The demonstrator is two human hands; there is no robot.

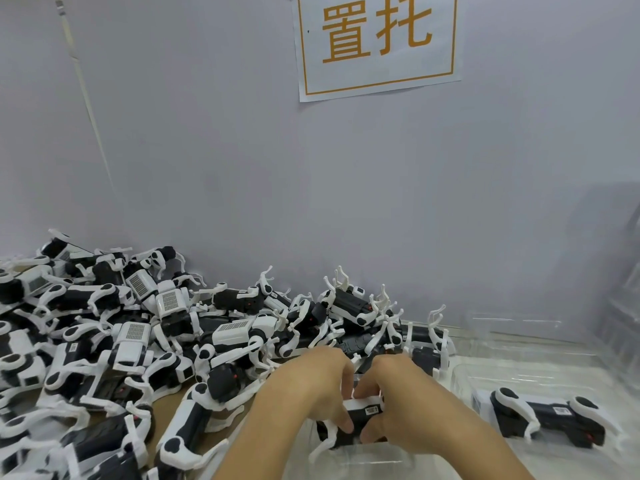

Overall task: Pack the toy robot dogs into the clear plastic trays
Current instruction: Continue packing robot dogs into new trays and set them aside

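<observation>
Both hands hold one black-and-white toy robot dog (360,419) low in the middle, over a clear plastic tray (349,459). My left hand (318,389) grips its left end with curled fingers, and my right hand (398,396) grips its right end. A white leg of that dog sticks out below my left hand. Another robot dog (547,419) lies on its side in a clear tray (464,375) at the right. A large heap of loose robot dogs (138,334) covers the left and middle of the table.
A grey wall stands close behind the heap, with a white paper sign (377,43) in orange characters. A stack of clear trays (620,306) leans at the far right. Brown tabletop (166,407) shows between the dogs at the left.
</observation>
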